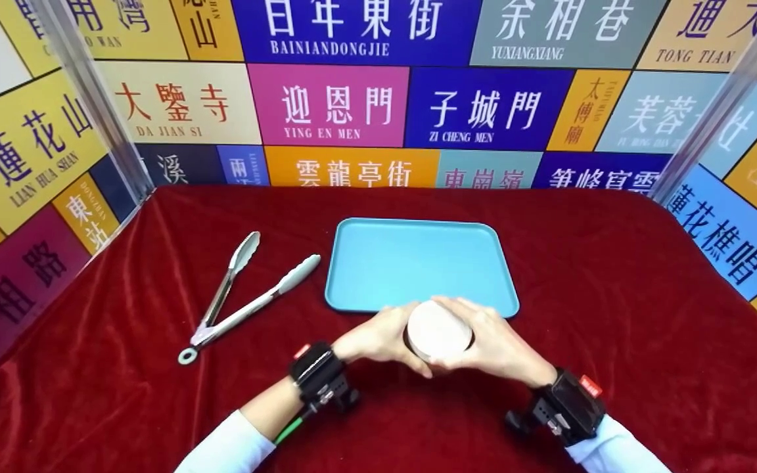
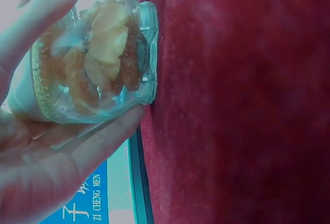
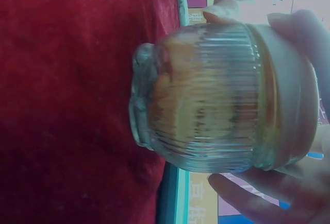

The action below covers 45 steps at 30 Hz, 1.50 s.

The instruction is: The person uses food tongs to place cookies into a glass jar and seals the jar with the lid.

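Between my two hands stands a clear glass jar (image 2: 103, 62) with a white lid (image 1: 439, 330), upright, its foot right at the red cloth. Orange-yellow pieces show through the glass in both wrist views. My left hand (image 1: 382, 338) grips the jar's side, thumb near and fingers on the far side. Around the lid and upper part curl the thumb and fingers of my right hand (image 1: 500, 348). The blue tray (image 1: 418, 263) lies flat just beyond the hands, its near edge partly hidden by them.
Metal tongs (image 1: 247, 312) with spread arms lie to the left of the tray. Red cloth (image 1: 122, 407) covers the table. Panels with printed Chinese place names (image 1: 329, 105) enclose the back and sides, with clear posts (image 1: 713, 105) at the corners.
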Each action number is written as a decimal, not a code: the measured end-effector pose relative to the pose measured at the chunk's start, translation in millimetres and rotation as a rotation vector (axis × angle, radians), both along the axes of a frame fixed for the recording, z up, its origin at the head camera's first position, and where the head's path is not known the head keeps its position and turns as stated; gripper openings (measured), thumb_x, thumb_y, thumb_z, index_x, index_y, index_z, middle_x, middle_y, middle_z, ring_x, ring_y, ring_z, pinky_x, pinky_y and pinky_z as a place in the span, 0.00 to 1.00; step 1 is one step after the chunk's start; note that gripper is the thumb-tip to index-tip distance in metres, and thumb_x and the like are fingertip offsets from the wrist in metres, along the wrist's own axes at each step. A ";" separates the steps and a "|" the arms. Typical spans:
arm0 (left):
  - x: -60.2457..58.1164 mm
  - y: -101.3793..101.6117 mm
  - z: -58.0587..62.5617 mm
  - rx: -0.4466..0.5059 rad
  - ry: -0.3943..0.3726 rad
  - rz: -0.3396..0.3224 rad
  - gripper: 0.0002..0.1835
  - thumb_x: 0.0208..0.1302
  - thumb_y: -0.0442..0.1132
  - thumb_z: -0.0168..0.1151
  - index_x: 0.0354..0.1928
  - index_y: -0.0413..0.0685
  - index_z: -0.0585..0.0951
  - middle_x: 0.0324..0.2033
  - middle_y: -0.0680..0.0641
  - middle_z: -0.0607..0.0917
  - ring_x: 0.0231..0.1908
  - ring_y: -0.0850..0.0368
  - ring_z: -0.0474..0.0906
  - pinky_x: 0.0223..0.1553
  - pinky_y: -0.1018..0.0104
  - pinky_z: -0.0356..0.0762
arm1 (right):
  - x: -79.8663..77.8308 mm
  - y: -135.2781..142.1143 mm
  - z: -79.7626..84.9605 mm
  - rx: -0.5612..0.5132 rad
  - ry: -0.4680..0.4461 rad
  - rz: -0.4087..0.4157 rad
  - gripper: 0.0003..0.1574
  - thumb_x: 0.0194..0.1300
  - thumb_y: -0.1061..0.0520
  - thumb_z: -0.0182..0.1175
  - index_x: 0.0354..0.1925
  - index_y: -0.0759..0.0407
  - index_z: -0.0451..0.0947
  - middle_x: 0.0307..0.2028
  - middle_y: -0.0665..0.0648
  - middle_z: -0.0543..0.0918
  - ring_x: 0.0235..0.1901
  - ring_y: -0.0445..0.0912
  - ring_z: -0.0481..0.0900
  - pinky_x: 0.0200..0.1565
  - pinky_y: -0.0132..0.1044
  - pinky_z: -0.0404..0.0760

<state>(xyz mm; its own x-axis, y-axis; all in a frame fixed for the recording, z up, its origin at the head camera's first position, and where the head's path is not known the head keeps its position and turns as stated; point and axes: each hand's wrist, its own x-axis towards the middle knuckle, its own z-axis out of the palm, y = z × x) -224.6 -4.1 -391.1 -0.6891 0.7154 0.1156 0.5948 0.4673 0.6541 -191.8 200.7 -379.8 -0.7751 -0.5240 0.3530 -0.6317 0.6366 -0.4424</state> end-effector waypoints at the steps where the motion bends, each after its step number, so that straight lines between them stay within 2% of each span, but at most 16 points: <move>1: 0.0 0.0 -0.2 0.001 -0.002 0.001 0.47 0.34 0.44 0.81 0.60 0.45 0.70 0.50 0.48 0.80 0.50 0.56 0.74 0.54 0.63 0.68 | 0.1 -0.3 -0.8 -0.004 0.003 -0.004 0.49 0.41 0.44 0.72 0.59 0.63 0.70 0.51 0.61 0.79 0.49 0.54 0.77 0.47 0.50 0.75; 9: 1.0 -0.8 0.3 0.007 0.009 0.006 0.47 0.34 0.45 0.81 0.60 0.44 0.70 0.49 0.47 0.80 0.50 0.54 0.75 0.54 0.61 0.68 | 0.7 -1.3 -5.3 -0.036 0.029 -0.021 0.48 0.41 0.45 0.73 0.59 0.63 0.71 0.52 0.63 0.79 0.50 0.55 0.77 0.47 0.51 0.76; 16: 1.4 -1.1 2.2 -0.014 -0.006 0.013 0.46 0.34 0.44 0.80 0.60 0.44 0.70 0.49 0.47 0.80 0.49 0.54 0.75 0.53 0.60 0.66 | 1.6 -4.2 -11.0 -0.081 0.005 -0.020 0.50 0.40 0.48 0.73 0.60 0.65 0.69 0.54 0.62 0.76 0.51 0.55 0.75 0.48 0.51 0.75; 21: 1.5 -1.2 2.8 -0.012 -0.023 0.013 0.46 0.34 0.43 0.81 0.60 0.42 0.70 0.50 0.46 0.80 0.50 0.53 0.75 0.55 0.59 0.66 | 3.9 -5.0 -17.3 -0.116 -0.041 -0.011 0.59 0.43 0.47 0.74 0.67 0.66 0.57 0.58 0.64 0.72 0.55 0.55 0.72 0.52 0.53 0.72; 26: 1.2 -1.3 1.8 -0.004 -0.027 0.001 0.47 0.34 0.41 0.80 0.61 0.42 0.69 0.51 0.44 0.80 0.52 0.51 0.75 0.56 0.57 0.66 | 5.7 0.1 -17.7 -0.161 -0.175 -0.029 0.71 0.41 0.47 0.76 0.71 0.64 0.43 0.58 0.63 0.73 0.57 0.55 0.71 0.55 0.55 0.68; 29: 0.9 -0.3 2.1 -0.002 -0.035 0.002 0.47 0.33 0.41 0.80 0.61 0.42 0.69 0.51 0.45 0.79 0.52 0.51 0.75 0.57 0.57 0.65 | 6.3 2.3 -17.4 -0.170 -0.218 -0.059 0.71 0.39 0.46 0.77 0.70 0.65 0.46 0.56 0.62 0.75 0.55 0.53 0.73 0.55 0.53 0.69; 35: 1.2 1.1 3.6 0.017 -0.040 -0.004 0.47 0.32 0.40 0.81 0.60 0.42 0.70 0.52 0.44 0.79 0.53 0.50 0.75 0.57 0.60 0.66 | 5.1 4.9 -17.6 -0.166 -0.202 -0.044 0.55 0.39 0.45 0.76 0.62 0.60 0.62 0.54 0.56 0.77 0.52 0.48 0.74 0.53 0.44 0.72; 40: 2.0 3.4 5.0 0.019 -0.030 0.002 0.46 0.32 0.40 0.81 0.59 0.41 0.71 0.50 0.44 0.80 0.51 0.52 0.76 0.55 0.65 0.70 | 4.4 7.7 -16.8 -0.164 -0.213 -0.032 0.51 0.42 0.46 0.75 0.61 0.58 0.64 0.54 0.55 0.77 0.52 0.46 0.74 0.53 0.41 0.71; 45: 3.1 7.5 6.2 0.011 -0.036 0.018 0.46 0.32 0.42 0.81 0.59 0.42 0.71 0.50 0.46 0.80 0.50 0.55 0.76 0.54 0.68 0.70 | 6.2 9.7 -14.6 -0.187 -0.229 -0.044 0.52 0.39 0.47 0.77 0.61 0.56 0.65 0.54 0.52 0.77 0.52 0.43 0.74 0.53 0.40 0.71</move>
<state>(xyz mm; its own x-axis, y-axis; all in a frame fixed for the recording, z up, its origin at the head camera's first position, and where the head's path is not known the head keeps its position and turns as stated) -221.6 3.3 -384.8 -0.7056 0.7018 0.0982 0.5625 0.4704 0.6799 -185.6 210.5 -394.3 -0.8661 -0.4306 0.2539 -0.4759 0.5546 -0.6826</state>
